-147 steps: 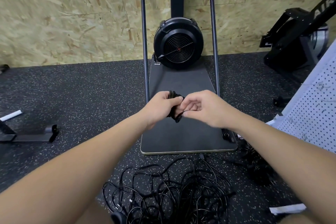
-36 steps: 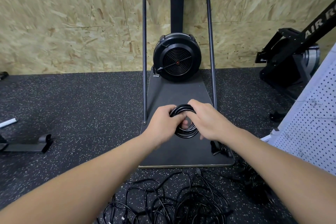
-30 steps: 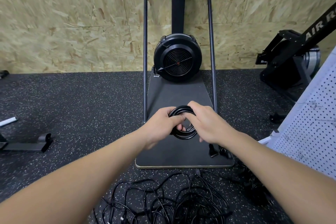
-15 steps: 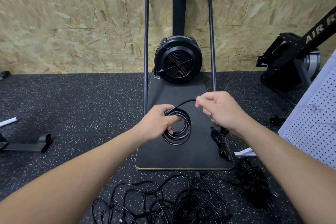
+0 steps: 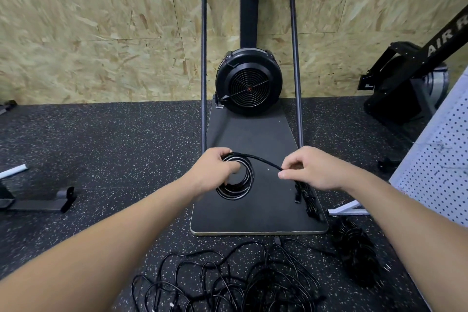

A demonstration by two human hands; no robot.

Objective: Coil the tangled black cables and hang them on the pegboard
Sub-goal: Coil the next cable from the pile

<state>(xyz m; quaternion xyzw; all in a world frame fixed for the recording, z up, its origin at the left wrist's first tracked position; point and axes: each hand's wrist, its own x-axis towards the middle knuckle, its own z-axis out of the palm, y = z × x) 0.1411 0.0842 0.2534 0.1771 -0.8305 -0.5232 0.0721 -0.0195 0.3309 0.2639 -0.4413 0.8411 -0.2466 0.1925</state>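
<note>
My left hand (image 5: 210, 172) grips a round coil of black cable (image 5: 240, 185) at its upper left, held above the dark platform. A free strand runs from the coil's top to the right, where my right hand (image 5: 311, 170) pinches it between thumb and fingers; the cable's tail with its plug (image 5: 298, 197) hangs below that hand. A tangled heap of black cables (image 5: 228, 281) lies on the floor in front of me. The white pegboard (image 5: 440, 180) leans at the right edge.
A black fan machine (image 5: 249, 81) with a tall metal frame stands on a dark platform (image 5: 255, 220) against the chipboard wall. Another bundle of black cable (image 5: 354, 248) lies at the platform's right corner. A black exercise machine (image 5: 415, 76) is at the right, a metal foot (image 5: 40, 202) at the left.
Both hands held the coil together a second ago. My right hand has pulled away to the right, drawing out a strand, and now pinches it lower and further from the coil.
</note>
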